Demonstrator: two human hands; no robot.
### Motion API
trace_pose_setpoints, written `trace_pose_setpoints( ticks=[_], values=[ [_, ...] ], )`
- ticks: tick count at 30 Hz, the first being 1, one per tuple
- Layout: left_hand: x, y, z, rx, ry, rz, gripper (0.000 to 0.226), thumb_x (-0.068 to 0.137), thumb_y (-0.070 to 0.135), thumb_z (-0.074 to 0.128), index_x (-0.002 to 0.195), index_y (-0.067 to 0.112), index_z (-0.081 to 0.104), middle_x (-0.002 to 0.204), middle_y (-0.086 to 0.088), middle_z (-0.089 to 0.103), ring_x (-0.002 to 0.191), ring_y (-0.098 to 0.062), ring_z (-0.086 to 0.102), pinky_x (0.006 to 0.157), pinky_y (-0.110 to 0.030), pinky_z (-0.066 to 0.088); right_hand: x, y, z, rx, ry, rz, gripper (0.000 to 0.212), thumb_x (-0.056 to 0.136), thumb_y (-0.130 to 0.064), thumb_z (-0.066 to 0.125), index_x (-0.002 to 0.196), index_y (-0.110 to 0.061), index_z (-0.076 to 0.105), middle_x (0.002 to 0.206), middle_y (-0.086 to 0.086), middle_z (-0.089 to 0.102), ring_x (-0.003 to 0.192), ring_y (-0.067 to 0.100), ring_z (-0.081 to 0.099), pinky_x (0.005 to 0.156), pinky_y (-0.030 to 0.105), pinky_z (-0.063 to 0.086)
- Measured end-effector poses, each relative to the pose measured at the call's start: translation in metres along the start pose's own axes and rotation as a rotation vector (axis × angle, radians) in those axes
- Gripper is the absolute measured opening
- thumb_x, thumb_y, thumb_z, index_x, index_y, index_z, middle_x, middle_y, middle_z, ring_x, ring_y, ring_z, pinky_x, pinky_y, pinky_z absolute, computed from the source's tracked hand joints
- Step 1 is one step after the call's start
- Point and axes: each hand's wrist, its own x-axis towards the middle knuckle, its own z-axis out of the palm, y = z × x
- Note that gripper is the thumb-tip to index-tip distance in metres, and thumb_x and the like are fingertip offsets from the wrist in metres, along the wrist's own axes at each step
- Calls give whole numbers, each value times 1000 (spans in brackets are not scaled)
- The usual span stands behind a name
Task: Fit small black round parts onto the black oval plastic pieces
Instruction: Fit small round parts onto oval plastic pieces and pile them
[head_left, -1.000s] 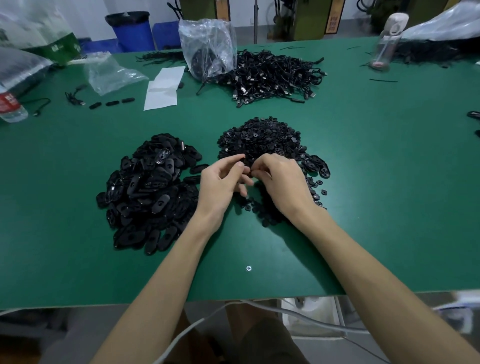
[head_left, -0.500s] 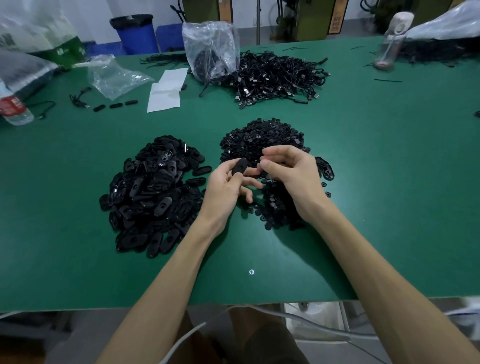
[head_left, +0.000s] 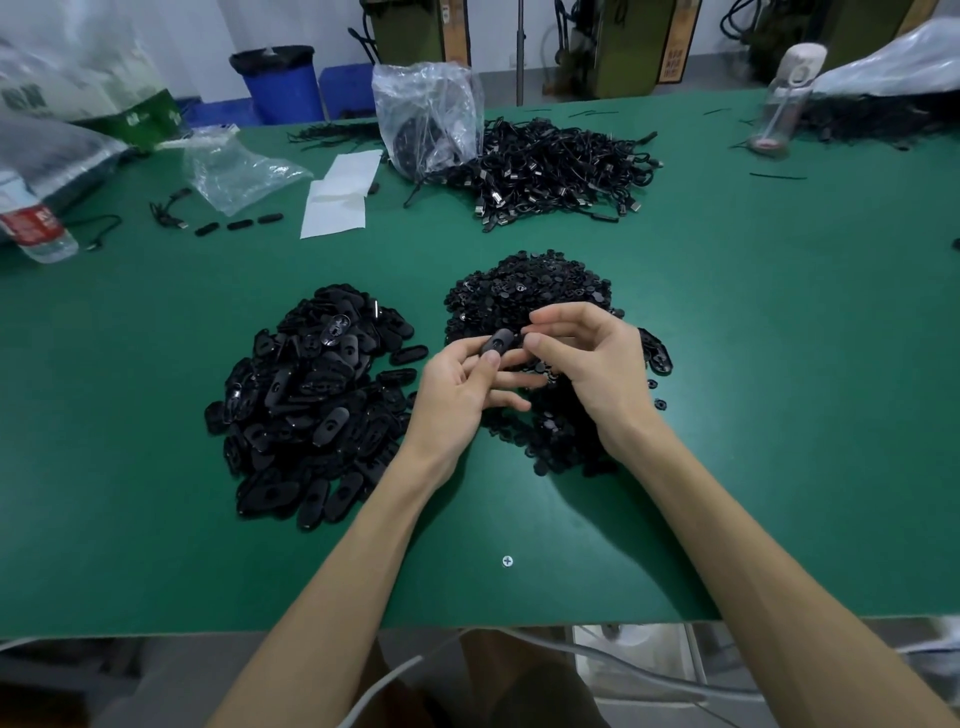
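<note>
A heap of black oval plastic pieces (head_left: 311, 400) lies on the green table (head_left: 779, 364) to the left. A heap of small black round parts (head_left: 530, 286) lies at the centre, partly hidden by my hands. My left hand (head_left: 462, 389) pinches one black oval piece (head_left: 500, 340) between thumb and fingers, raised above the round parts. My right hand (head_left: 592, 358) is just right of it, with thumb and forefinger curled together at the oval piece's end. Whether they hold a round part is hidden.
A pile of black cables (head_left: 561, 171) and a clear plastic bag (head_left: 431, 119) lie behind the heaps. White paper (head_left: 343, 197), a second clear bag (head_left: 234, 171) and a water bottle (head_left: 36, 228) sit at the far left. A drinking bottle (head_left: 784, 93) stands far right.
Both hands have lifted from the round-part heap. The left hand has turned palm up with the oval piece showing between its fingers, and the right fingertips stay close to it.
</note>
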Motion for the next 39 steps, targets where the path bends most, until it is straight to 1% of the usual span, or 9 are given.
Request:
trace_pose_setpoints(
  ticks=[3,8,15,17,20,23,29,34,39],
  values=[
    [-1,0,0,25,-19,6,31,110,6,48,135,-12,47,112,-20,76,90,-34,78,66,-29,62,0,0,1,-49,14,-39,19,86,1,76,100,-12,74,93,1,79,86,15,76,76,22,58],
    [-2,-2,-1,40,-25,9,32,109,10,52,132,-12,49,109,-18,78,88,-36,78,67,-31,63,-3,2,6,-250,62,-135,19,87,-3,77,100,-16,72,91,-5,76,81,10,74,77,25,60],
    [-2,-3,-1,27,-29,8,31,108,12,54,128,-12,49,105,-17,79,85,-36,78,68,-31,63,-1,0,5,-226,102,-120,20,85,-4,79,99,-17,72,88,-6,76,79,10,73,74,23,59],
    [-1,-3,-1,25,-26,9,27,108,11,55,125,-9,50,102,-17,79,82,-35,78,66,-30,62,-2,0,5,-221,90,-127,20,84,-3,78,98,-17,72,87,-5,76,80,10,73,75,26,60],
    [-1,-4,0,31,-29,19,10,107,9,55,113,1,52,98,-17,79,78,-34,78,65,-31,62,-4,0,7,-214,63,-132,21,84,-2,78,96,-18,72,86,-5,76,82,11,73,79,28,60],
    [-1,-5,1,49,-36,28,6,107,7,56,109,2,53,93,-14,79,76,-33,78,65,-32,62,-5,0,8,-249,58,-139,20,84,-6,80,97,-18,72,86,-7,76,84,8,73,80,28,59],
    [-1,-6,1,73,-33,39,9,106,6,56,110,-2,53,93,-16,79,76,-34,78,66,-34,63,-5,0,8,-292,66,-151,17,84,-7,79,95,-18,72,83,-10,75,81,4,71,78,23,58],
    [0,-6,1,87,-33,47,10,106,4,55,111,-4,52,89,-15,78,74,-32,78,67,-35,64,-8,-1,9,-374,70,-215,15,85,-6,77,95,-16,72,84,-10,74,81,5,70,77,20,55],
    [0,-7,0,107,-13,67,2,106,2,55,104,2,55,83,-10,77,73,-30,77,65,-33,63,-9,-4,10,-411,47,-237,13,86,-7,77,94,-14,71,84,-9,74,81,4,69,75,17,54]
  ],
)
